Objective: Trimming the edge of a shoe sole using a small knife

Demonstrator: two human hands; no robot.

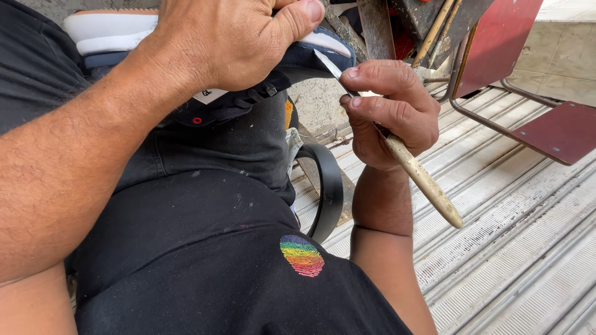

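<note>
On the lap, white-soled navy shoe (298, 59) under left hand (226, 40); right hand (388, 108) grip pinching wooden-handled knife (422, 180).

A small white label (210, 95) peeked out just under the left hand (230, 40), against dark fabric.

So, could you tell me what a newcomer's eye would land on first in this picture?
Most striking are the two hands at the top: the left hand clamps a dark blue, white-soled shoe on the person's lap, while the right hand holds a wooden-handled knife with its blade at the shoe's edge. Lower down, a rainbow fingerprint patch glows on the black shirt, and a red metal chair stands at the right.
</note>
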